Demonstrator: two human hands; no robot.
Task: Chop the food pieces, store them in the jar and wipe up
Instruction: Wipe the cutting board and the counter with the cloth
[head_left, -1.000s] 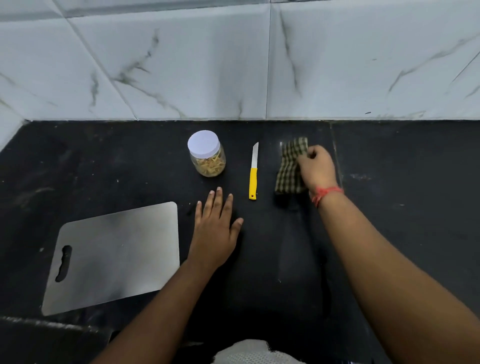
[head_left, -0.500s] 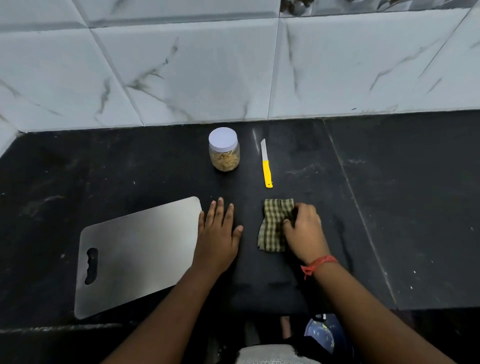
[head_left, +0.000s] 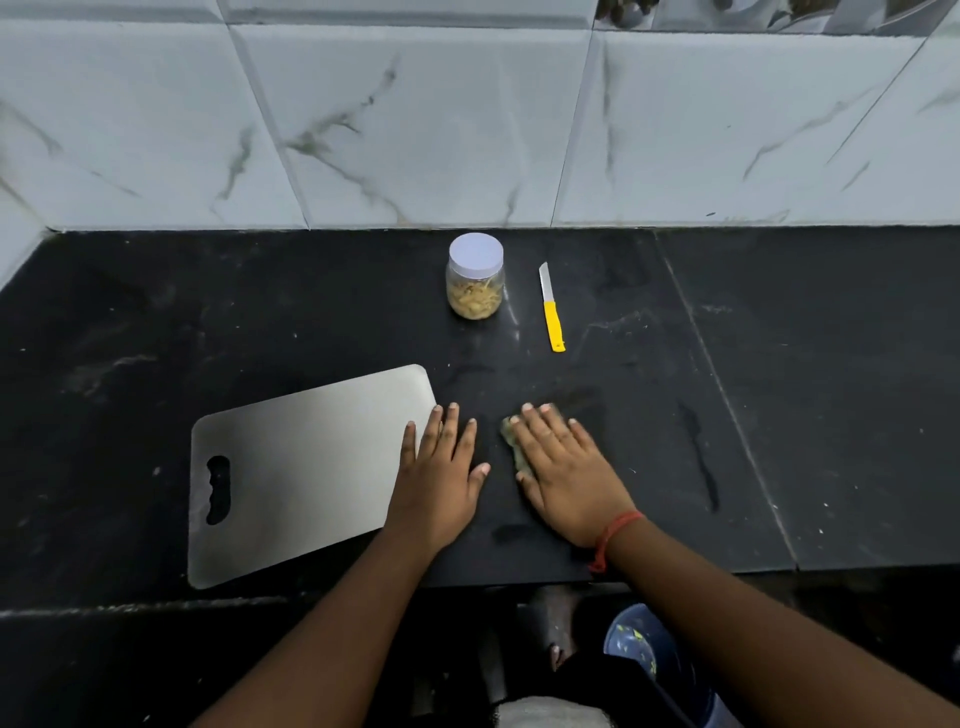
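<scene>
The right hand lies flat with straight fingers pressing a small green checked cloth onto the black stone counter; only the cloth's left edge peeks out, so how it is folded underneath is hard to say. The left hand rests open and released, palm down, fingers relaxed, just beside the right edge of the grey metal chopping board, its little finger perhaps overlapping that edge.

Well behind the hands, the clear plastic jar with a white lid stands upright and closed, yellowish chopped food visible inside. The yellow-handled knife lies just to its right, blade pointing to the wall.

Chopping and storing look finished; wiping is the step in hand. To do it well, keep even palm pressure, sweep in overlapping strokes toward the counter's front edge, and cover the pale specks scattered to the right. The board itself probably wants lifting so the counter beneath gets wiped too.
</scene>
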